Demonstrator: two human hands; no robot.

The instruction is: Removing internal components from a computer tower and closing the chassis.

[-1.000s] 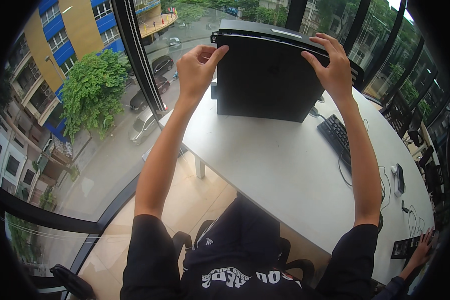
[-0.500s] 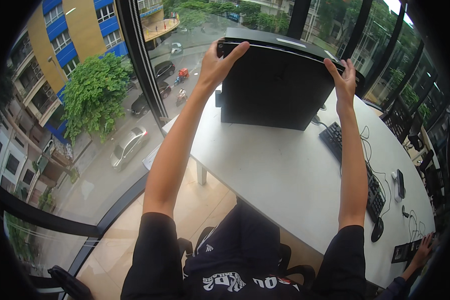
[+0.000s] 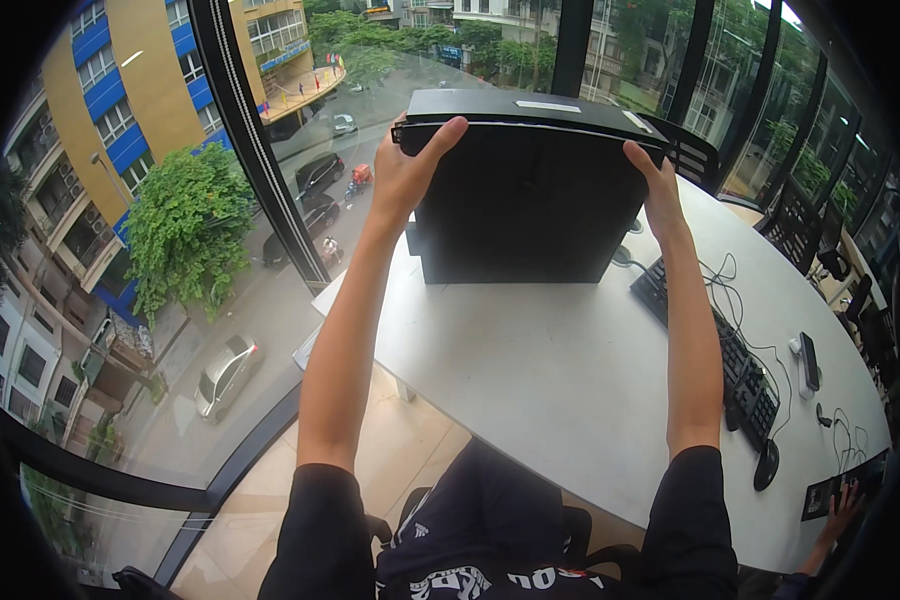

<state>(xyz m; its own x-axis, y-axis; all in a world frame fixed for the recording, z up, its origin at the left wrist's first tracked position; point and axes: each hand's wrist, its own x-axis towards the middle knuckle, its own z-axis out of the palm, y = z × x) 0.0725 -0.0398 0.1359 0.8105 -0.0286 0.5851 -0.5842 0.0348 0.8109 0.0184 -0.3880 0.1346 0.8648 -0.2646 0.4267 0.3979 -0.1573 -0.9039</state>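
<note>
A large black computer case (image 3: 530,205) stands upright at the far end of a white table (image 3: 510,345), its broad flat side facing me. My left hand (image 3: 410,170) grips the top left corner, thumb on the near face and fingers mostly hidden behind the edge. At the top right corner my right hand (image 3: 657,185) holds on the same way, thumb in front, with its other fingers largely out of sight. The lower edge of the case appears to meet the tabletop.
Right of the case lie a black keyboard (image 3: 710,335), a mouse (image 3: 766,465) and loose cables. Another person's hand (image 3: 846,503) touches a dark flat object at the lower right. Tall windows (image 3: 300,60) border the table's far and left sides. Chairs (image 3: 792,230) stand beyond the right edge.
The case has shifted slightly left and nearer in the view, its lower edge now level instead of slanted. Both my hands have moved with it, still gripping. The view has shifted somewhat too.
</note>
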